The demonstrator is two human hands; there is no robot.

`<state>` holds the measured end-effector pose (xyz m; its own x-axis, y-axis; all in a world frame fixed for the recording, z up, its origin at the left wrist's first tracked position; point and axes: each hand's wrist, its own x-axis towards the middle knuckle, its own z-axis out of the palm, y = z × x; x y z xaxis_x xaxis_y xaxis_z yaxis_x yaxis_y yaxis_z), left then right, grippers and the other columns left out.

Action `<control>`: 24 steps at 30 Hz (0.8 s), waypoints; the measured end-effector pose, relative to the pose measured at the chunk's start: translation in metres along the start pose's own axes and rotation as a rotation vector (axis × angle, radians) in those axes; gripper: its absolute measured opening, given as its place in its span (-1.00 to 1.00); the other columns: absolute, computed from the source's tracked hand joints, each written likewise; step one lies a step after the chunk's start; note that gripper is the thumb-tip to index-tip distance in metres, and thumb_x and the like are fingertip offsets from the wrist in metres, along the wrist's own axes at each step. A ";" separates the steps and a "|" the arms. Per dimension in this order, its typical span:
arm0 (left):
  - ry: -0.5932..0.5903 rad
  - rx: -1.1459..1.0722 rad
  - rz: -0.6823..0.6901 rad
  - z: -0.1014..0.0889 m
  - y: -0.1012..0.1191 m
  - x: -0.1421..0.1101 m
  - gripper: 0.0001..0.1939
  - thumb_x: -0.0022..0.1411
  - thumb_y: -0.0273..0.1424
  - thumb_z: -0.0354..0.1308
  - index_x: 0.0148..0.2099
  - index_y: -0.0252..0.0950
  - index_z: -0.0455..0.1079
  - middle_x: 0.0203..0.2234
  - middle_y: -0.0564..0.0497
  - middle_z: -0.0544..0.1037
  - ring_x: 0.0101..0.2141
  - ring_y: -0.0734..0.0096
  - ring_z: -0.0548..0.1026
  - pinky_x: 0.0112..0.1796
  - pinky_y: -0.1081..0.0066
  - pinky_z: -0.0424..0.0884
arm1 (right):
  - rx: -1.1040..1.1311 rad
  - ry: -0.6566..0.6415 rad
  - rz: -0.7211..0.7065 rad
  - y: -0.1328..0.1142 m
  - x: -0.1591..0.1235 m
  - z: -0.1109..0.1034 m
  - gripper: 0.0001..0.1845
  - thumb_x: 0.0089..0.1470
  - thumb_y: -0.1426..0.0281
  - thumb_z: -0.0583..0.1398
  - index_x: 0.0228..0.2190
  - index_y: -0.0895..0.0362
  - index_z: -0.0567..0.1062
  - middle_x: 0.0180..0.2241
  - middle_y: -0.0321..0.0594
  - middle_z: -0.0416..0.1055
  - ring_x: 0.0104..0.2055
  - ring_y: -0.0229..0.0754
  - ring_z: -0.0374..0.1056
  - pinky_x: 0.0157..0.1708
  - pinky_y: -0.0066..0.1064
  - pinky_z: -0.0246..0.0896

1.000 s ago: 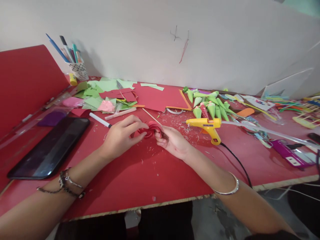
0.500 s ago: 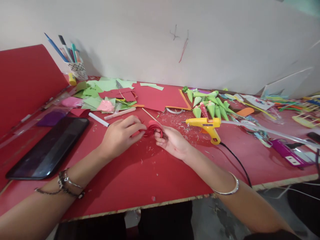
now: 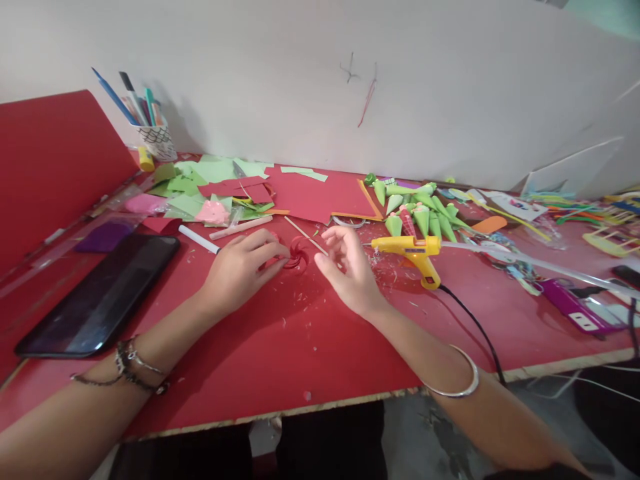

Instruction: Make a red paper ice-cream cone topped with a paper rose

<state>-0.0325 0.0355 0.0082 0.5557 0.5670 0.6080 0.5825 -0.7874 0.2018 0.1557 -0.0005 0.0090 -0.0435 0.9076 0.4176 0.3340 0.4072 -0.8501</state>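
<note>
Curled red paper strips [image 3: 297,259] form a loose coil in front of me. My left hand [image 3: 244,268] pinches the coil's left side between thumb and fingers. To the right of it, my right hand [image 3: 353,272] is apart from the coil, with thumb and fingers spread and nothing held. A thin wooden stick [image 3: 306,235] lies behind the coil and reaches toward my right fingers. The yellow glue gun [image 3: 414,255] lies just beyond my right hand, its nozzle pointing left.
A black phone [image 3: 103,293] lies at the left, near a white pen [image 3: 199,239]. Green and red paper pieces [image 3: 197,190] cover the back left. Green paper cones [image 3: 421,208] are heaped behind the glue gun. A purple power strip [image 3: 575,303] sits at the right.
My right hand has let go of the red paper coil and moved right, its fingers opening. My left hand stays at the coil, which now looks looser.
</note>
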 end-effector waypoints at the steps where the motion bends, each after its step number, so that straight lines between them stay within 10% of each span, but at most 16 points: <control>1: -0.007 0.005 0.008 0.000 0.000 0.000 -0.87 0.17 -0.43 -0.01 -0.32 -0.29 0.36 -0.41 0.00 0.42 -0.39 0.46 0.38 -0.33 0.44 0.31 | -0.111 0.012 -0.108 -0.002 0.000 -0.002 -0.75 -0.04 0.41 0.12 -0.25 0.06 0.25 -0.32 -0.28 0.12 -0.39 -0.31 0.12 -0.29 -0.39 0.12; 6: -0.055 -0.020 0.043 0.001 -0.001 -0.001 -0.87 0.18 -0.44 -0.02 -0.31 -0.29 0.36 -0.38 -0.02 0.40 -0.37 0.44 0.38 -0.34 0.45 0.31 | -0.422 -0.035 -0.343 -0.001 0.001 -0.006 -0.84 -0.01 0.52 0.06 -0.37 0.04 0.35 -0.31 -0.23 0.09 -0.25 -0.22 0.16 -0.22 -0.30 0.14; 24: -0.087 -0.166 0.069 0.000 0.002 -0.002 -0.91 0.14 -0.51 0.00 -0.32 -0.27 0.31 -0.36 0.02 0.32 -0.34 0.47 0.36 -0.30 0.47 0.33 | -0.469 -0.141 -0.388 0.002 0.003 -0.007 -0.82 0.07 0.53 0.01 -0.31 0.07 0.34 -0.35 -0.22 0.23 -0.24 -0.22 0.21 -0.25 -0.36 0.17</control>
<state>-0.0328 0.0329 0.0072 0.6442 0.5238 0.5574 0.4396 -0.8499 0.2905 0.1624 0.0021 0.0109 -0.3576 0.7206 0.5940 0.6453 0.6505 -0.4006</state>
